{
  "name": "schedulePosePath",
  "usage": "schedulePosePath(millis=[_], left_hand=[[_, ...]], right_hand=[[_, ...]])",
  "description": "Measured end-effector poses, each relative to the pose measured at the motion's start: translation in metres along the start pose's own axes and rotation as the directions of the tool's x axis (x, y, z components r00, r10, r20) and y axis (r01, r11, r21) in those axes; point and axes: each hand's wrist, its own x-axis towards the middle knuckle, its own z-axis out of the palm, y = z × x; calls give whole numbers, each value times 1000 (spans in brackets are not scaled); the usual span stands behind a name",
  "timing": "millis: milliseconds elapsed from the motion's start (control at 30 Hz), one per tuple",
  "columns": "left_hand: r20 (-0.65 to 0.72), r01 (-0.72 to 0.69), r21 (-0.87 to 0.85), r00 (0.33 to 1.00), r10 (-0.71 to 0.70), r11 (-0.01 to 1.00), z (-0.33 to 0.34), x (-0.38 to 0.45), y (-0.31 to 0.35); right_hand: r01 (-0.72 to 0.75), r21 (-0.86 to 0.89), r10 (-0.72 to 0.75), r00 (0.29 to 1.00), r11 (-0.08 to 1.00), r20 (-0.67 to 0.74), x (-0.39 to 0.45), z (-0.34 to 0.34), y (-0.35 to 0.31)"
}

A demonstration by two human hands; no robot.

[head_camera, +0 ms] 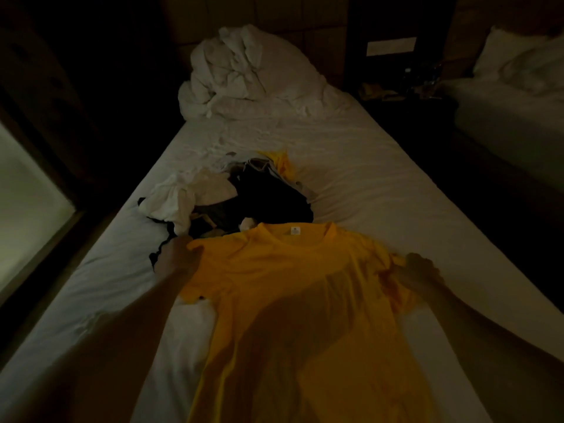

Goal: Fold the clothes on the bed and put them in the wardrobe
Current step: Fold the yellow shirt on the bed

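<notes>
I have the yellow T-shirt (274, 285) spread flat on the white bed (381, 193), collar pointing toward the head end and its hem running off toward the foot edge nearest me. My left hand (175, 257) grips the left sleeve — fingers curled over the fabric at the shoulder. My right hand (419, 270) holds the bunched right sleeve, fingers curled into the cloth, close to the bed's right edge. The room is dim, so finer detail of my fingers is hard to make out.

Just beyond the collar lies the pile of unfolded clothes (238, 193) — a white garment on the left, dark ones in the middle, a bit of yellow at the far side. A crumpled white duvet (244, 77) is heaped at the head end. A second bed (512, 96) stands off to the right.
</notes>
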Motion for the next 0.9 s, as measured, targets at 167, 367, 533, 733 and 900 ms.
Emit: schedulePosePath(millis=[167, 367, 533, 733, 900], left_hand=[[248, 45, -96, 969, -19, 994, -8, 24, 50], [567, 437, -637, 824, 1, 635, -2, -8, 139], [549, 427, -650, 836, -1, 628, 21, -21, 136], [513, -26, -262, 843, 162, 965, 44, -30, 71], [605, -393, -87, 709, 362, 916, 67, -49, 42]], right_hand=[[176, 209, -156, 982, 962, -109, -9, -18, -13], [133, 572, -145, 989, 809, -25, -22, -32, -52], [25, 799, -207, 970, 601, 126, -28, -28, -73], [131, 576, -165, 986, 807, 7, -35, 11, -100], [179, 145, -186, 982, 973, 40, -41, 33, -71]])
